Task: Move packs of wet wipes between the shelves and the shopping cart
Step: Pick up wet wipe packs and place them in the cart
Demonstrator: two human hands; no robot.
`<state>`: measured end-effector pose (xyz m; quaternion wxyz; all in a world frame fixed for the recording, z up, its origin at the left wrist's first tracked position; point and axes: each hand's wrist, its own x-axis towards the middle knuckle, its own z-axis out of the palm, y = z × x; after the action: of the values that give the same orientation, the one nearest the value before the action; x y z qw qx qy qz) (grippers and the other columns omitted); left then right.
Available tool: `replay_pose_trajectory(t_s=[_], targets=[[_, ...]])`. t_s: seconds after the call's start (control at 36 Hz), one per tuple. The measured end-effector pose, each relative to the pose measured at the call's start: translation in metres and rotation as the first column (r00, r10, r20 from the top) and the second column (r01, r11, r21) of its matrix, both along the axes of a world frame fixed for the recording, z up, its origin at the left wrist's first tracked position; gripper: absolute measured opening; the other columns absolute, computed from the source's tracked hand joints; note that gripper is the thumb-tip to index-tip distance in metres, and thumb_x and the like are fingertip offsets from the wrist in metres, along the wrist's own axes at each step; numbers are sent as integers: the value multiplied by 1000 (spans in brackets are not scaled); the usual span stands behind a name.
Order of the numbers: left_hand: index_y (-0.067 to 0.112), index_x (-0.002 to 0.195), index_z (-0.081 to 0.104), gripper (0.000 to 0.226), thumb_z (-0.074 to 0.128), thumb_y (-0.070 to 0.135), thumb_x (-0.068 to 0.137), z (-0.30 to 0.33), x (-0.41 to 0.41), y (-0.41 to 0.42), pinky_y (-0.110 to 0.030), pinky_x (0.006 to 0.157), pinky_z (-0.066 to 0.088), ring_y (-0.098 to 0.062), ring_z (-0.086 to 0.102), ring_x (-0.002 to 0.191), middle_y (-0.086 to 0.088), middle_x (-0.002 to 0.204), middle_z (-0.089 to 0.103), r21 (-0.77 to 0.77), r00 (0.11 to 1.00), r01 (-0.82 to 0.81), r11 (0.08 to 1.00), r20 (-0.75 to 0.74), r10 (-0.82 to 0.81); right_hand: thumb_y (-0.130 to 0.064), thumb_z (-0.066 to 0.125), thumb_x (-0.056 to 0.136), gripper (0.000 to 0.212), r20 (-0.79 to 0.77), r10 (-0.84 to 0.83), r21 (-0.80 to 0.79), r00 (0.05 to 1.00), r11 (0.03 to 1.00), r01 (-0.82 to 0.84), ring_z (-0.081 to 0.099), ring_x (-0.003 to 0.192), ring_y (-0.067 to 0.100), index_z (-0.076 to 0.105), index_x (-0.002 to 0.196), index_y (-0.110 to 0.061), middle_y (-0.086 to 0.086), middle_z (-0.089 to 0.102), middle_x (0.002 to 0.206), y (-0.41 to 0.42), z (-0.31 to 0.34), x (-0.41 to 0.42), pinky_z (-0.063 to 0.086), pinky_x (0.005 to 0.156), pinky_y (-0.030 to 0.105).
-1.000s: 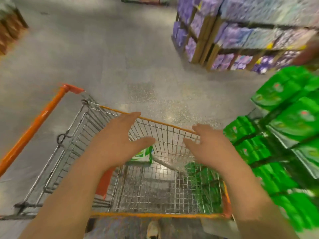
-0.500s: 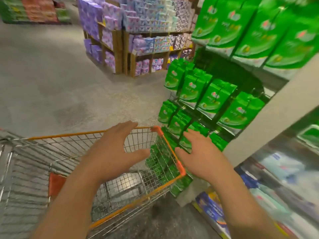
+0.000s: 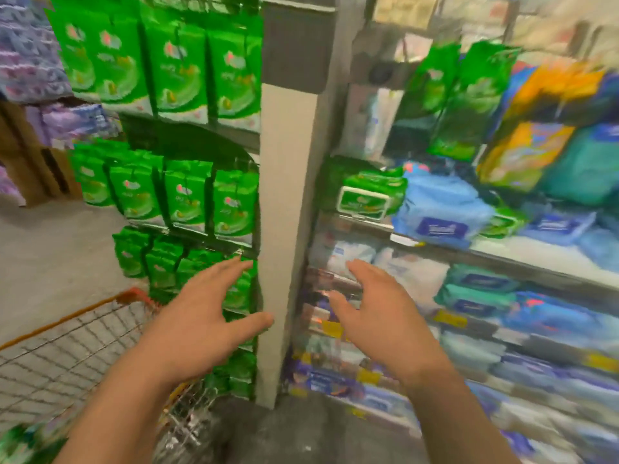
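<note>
Both my hands are raised in front of me, fingers spread, holding nothing. My left hand (image 3: 197,316) hovers before the lower hanging green packs (image 3: 187,202) on the end rack. My right hand (image 3: 375,313) reaches toward the shelves (image 3: 502,256) on the right, which carry blue, white and teal wet wipe packs. A green wet wipe pack with a white lid (image 3: 365,195) lies on the upper shelf, well above my right hand. The orange-rimmed wire shopping cart (image 3: 67,346) sits at the lower left, under my left forearm.
A pale upright post (image 3: 284,229) separates the green rack from the shelves. Blue packs (image 3: 438,209) lie beside the green lidded one. Purple packs (image 3: 30,51) fill a stand at the far left. Grey floor (image 3: 50,249) stretches left of the rack.
My view has swung right and up from the cart to the shelves. Both hands have stayed open and lifted with it, now in front of the rack and shelf instead of over the cart.
</note>
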<state>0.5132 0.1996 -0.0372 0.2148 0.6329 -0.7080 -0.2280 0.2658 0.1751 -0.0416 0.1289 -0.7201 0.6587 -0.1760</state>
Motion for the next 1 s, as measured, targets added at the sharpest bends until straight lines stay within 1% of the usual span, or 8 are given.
replay_pose_trajectory(t_s=[0.08,0.19,0.36,0.42,0.56,0.81,0.94,1.0], targets=[[40,153,31,113,44,97,56,-5,-41,-16,-27,121,15,-3,19,148,16,160,27,-46,998,57,997,25,-56,-48,54,97,62,15,-53,26,998,998,53,36,145,18,39,153,-26,-6,39,160,-2,-2,-44,26,122,33],[43,153,29,95,55,81,70,-6,-96,-28,-28,119,18,-1,21,146,21,160,23,-23,995,95,995,33,-94,-52,50,99,66,44,-104,71,994,992,101,24,151,9,32,157,-29,-12,29,163,-2,-4,-98,19,125,34],[45,152,29,90,62,75,74,-5,-158,-45,-31,117,29,-6,35,141,27,157,25,14,991,131,991,23,-132,-54,48,100,67,56,-153,72,987,986,149,25,151,9,33,158,-25,-10,31,163,-5,-9,-166,19,126,33],[43,153,30,91,63,73,74,-6,-174,-51,-28,119,25,-1,28,143,25,157,26,8,989,147,989,19,-147,-54,49,100,67,81,-174,88,981,982,167,25,151,10,32,158,-25,-10,30,164,-6,-11,-184,19,126,36],[46,152,26,86,63,70,78,-5,-205,-64,-24,116,20,1,21,144,25,156,25,8,984,172,985,47,-172,-60,50,94,68,167,-231,95,958,971,218,39,144,12,38,154,-30,-14,40,158,-13,-17,-218,38,117,37],[49,151,26,94,52,84,68,-9,-223,-105,-33,118,29,4,25,143,30,155,26,-43,967,254,966,28,-252,-46,58,97,56,115,-306,132,945,948,291,53,126,18,46,146,-21,-2,52,146,-38,-11,-237,39,105,29],[41,151,35,93,62,76,69,-10,-229,-138,-24,113,29,6,30,140,27,152,32,-83,963,265,961,-28,-269,-44,58,97,72,81,-335,64,939,942,330,30,148,15,30,157,-16,-1,33,162,-58,-19,-239,12,113,13],[39,152,35,97,59,78,67,-9,-230,-153,-21,113,26,6,28,141,29,150,31,-93,954,291,952,-45,-297,-43,57,98,73,77,-348,52,934,937,345,27,150,15,28,159,-16,-1,31,164,-67,-17,-238,13,116,17]])
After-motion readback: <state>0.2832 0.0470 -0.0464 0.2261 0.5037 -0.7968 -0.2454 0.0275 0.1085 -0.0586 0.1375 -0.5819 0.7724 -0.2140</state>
